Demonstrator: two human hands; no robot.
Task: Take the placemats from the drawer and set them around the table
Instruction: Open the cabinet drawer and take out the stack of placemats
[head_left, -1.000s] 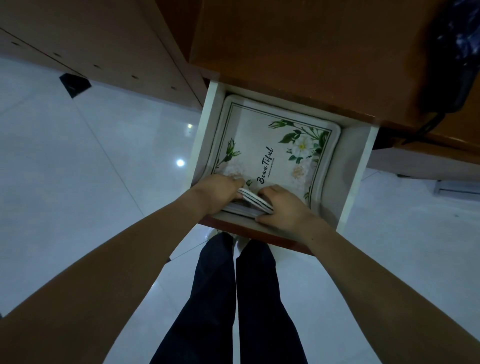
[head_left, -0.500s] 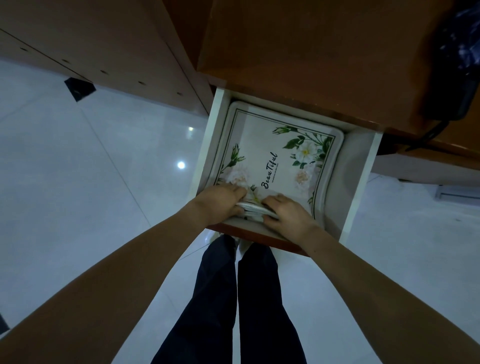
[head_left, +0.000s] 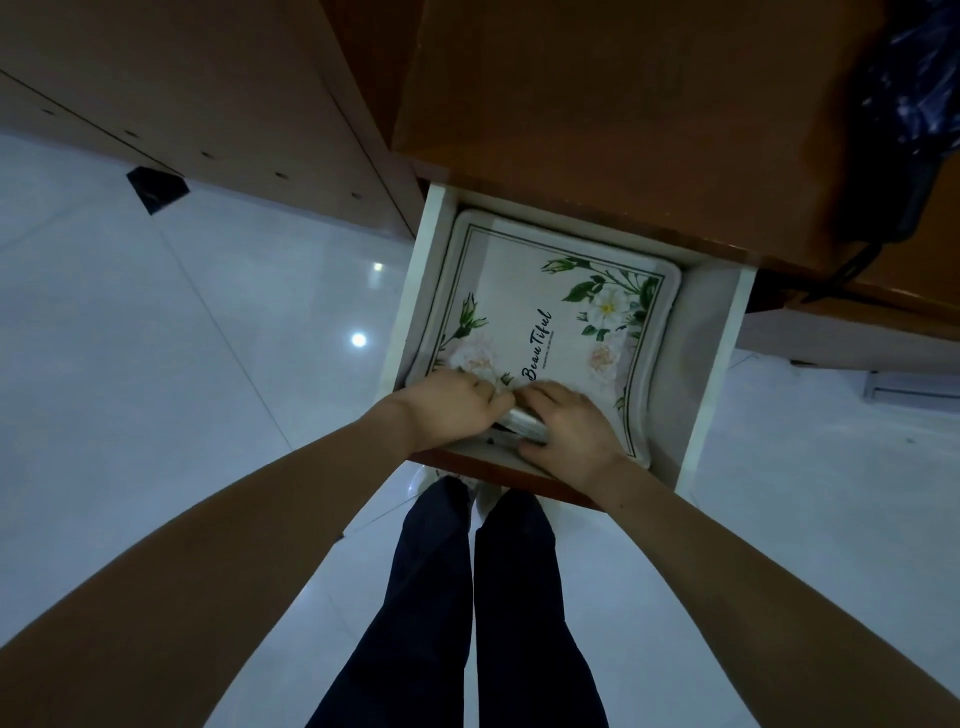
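1. Left hand (head_left: 451, 404): fingers curled over the near edge of the placemats (head_left: 540, 306), gripping it.
2. Placemats: floral stack printed "Beautiful", lying flat inside the open white drawer (head_left: 714, 353), near edge lifted slightly between the hands.
3. Right hand (head_left: 569, 426): fingers curled on the same near edge, grasping it, just beside the left hand.
4. Drawer projects from a brown wooden cabinet (head_left: 597, 104) above a white tiled floor (head_left: 182, 364).

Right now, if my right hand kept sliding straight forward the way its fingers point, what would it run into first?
Probably nothing at once: the right hand would skim the top placemat toward the drawer's back. The desk covers that end, so depth there is unclear.
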